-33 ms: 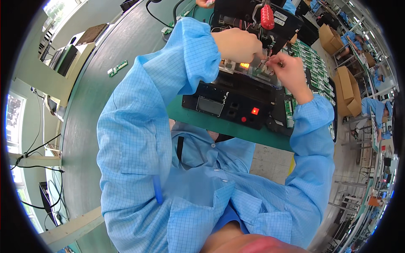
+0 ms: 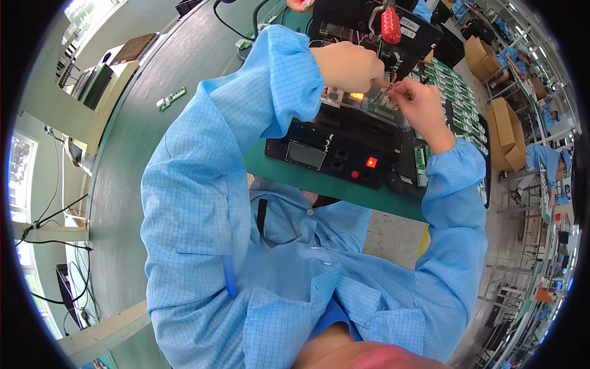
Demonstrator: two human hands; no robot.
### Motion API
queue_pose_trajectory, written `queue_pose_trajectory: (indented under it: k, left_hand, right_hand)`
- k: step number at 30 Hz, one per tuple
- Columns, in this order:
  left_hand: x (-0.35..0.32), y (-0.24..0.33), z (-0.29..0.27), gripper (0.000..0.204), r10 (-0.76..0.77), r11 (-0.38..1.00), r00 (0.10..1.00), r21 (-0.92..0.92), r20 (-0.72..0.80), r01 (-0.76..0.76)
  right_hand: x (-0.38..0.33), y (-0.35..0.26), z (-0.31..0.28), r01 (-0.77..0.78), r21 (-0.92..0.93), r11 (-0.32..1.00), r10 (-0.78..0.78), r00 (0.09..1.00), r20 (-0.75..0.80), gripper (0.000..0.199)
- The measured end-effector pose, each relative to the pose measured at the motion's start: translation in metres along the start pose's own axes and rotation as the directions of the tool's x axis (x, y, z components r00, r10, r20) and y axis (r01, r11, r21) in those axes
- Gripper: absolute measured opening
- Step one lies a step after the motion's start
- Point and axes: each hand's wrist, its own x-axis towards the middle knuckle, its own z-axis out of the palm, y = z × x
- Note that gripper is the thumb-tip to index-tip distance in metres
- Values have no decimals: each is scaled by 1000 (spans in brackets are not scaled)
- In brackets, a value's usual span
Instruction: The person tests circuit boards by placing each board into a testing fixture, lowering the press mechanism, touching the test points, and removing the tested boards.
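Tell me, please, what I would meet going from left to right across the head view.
Lone circuit board, left hand, right hand, larger cardboard box.

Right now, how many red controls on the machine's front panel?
2: a lit square switch, right of the screen, and a round button, below and left of that switch.

Fixture [image 2: 350,147] on surface [image 2: 129,184]; rows of circuit boards [image 2: 458,92] right of fixture; lone board [image 2: 171,99] well left of fixture; cardboard boxes [image 2: 501,120] farther right of fixture.
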Motion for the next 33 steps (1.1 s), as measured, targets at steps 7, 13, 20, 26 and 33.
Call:
queue_pose_trajectory:
  k: [7, 13, 20, 26, 33]
  left_hand:
    - [-2, 17, -5, 40, -15, 997, 999, 77, -30, 17]
    - [1, 15, -8, 43, 44, 998, 997, 44, -58, -41]
    - [4, 18, -13, 43, 9, 998, 1000, 60, 5, -9]
    - [1, 22, -14, 43, 52, 996, 998, 75, -22, -50]
    - [-1, 23, -19, 43, 7, 999, 999, 40, 33, -9]
  right_hand:
    - [2, -1, -3, -42, 0, 999, 42, 999, -7, 10]
    - [1, -3, -1, -29, -18, 999, 28, 1000, -6, 9]
    - [7, -2, -6, -27, 59, 998, 26, 999, 23, 9]
    - [6, -2, -4, 81, -35, 996, -82, 997, -10, 9]
    - [5, 4, -4, 62, 1, 998, -62, 998, -12, 10]
